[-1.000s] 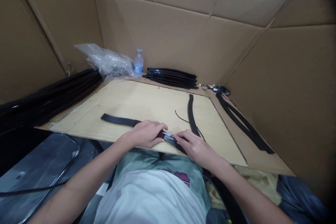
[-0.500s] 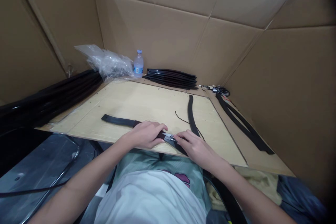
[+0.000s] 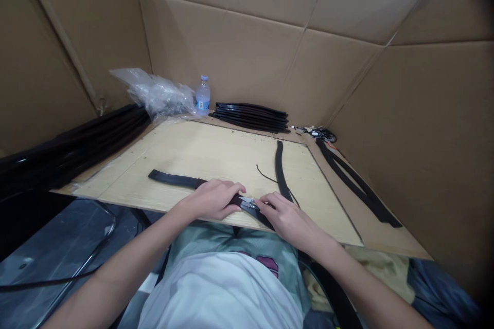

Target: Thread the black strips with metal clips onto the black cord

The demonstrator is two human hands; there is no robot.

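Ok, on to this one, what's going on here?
A person's left hand holds a black strip on the pale board, while the right hand holds small snips, their blades over the strip and pointing toward the left hand. Whether they are cutting is too small to tell. Another black strip lies beyond the right hand.

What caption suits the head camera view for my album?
Left hand gripping a black strap, right hand holding small scissors, over a pale board.

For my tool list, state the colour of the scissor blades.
The scissor blades are silver, best seen in the head view.
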